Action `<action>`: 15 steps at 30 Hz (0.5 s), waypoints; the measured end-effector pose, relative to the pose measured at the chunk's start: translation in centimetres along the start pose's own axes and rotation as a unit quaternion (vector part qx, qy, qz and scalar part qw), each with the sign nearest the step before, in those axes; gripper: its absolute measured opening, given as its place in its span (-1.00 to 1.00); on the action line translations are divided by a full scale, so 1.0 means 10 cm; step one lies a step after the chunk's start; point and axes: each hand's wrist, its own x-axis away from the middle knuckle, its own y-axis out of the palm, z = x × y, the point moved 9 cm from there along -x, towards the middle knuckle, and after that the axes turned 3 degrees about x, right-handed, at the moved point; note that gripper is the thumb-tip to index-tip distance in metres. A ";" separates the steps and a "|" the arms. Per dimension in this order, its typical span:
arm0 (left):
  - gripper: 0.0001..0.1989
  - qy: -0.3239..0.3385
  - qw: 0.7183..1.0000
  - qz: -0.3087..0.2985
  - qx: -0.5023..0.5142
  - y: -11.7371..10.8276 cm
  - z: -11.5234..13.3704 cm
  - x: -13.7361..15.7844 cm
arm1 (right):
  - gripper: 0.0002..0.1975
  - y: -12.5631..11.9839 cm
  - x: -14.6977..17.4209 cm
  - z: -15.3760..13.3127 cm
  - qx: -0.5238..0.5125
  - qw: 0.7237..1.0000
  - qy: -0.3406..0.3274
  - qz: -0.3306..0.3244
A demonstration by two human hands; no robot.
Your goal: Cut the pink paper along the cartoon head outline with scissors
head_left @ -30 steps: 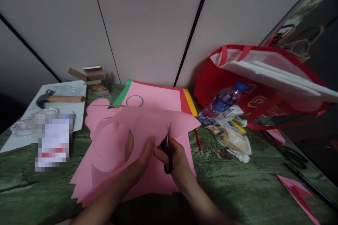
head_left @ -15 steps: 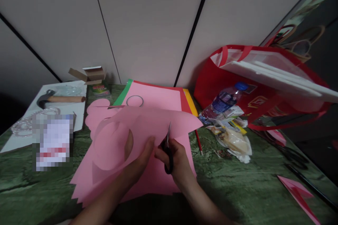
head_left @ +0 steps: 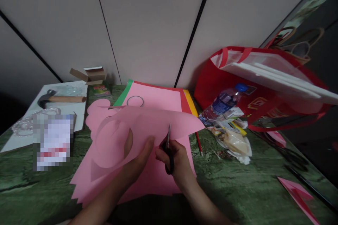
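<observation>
My right hand (head_left: 179, 158) is closed around the dark handles of a pair of scissors (head_left: 170, 160). The blades point away from me and meet a raised sheet of pink paper (head_left: 150, 123). My left hand (head_left: 141, 156) grips that sheet just left of the scissors, with the thumb on top and the other fingers hidden beneath. A round cut-out shows at the sheet's left side, and its right end curls to a point. Under it lie more pink sheets (head_left: 158, 184), and several small rounded pink pieces (head_left: 98, 104) rest at the upper left.
A ring (head_left: 135, 101) lies on stacked coloured paper (head_left: 158, 95) at the back. To the right are a red pencil (head_left: 199, 144), a plastic bottle (head_left: 224, 102), a wrapped food packet (head_left: 235, 142) and a red bag (head_left: 208, 77). A hammer (head_left: 66, 99) and an open box (head_left: 97, 81) stand left.
The pink sheet has shifted slightly, its right tip a little farther right and its left part curling differently. Both hands stay nearly in place, still holding the paper and scissors.
</observation>
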 end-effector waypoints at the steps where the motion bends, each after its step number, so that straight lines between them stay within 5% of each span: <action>1: -0.40 -0.009 1.000 0.008 -0.009 -0.01 0.00 0.00 | -0.69 0.00 0.00 0.00 0.003 1.000 -0.001 0.000; 15: -0.43 0.022 1.000 -0.018 0.004 0.01 0.09 -0.04 | -0.72 0.01 0.00 -0.03 0.007 1.000 -0.011 0.004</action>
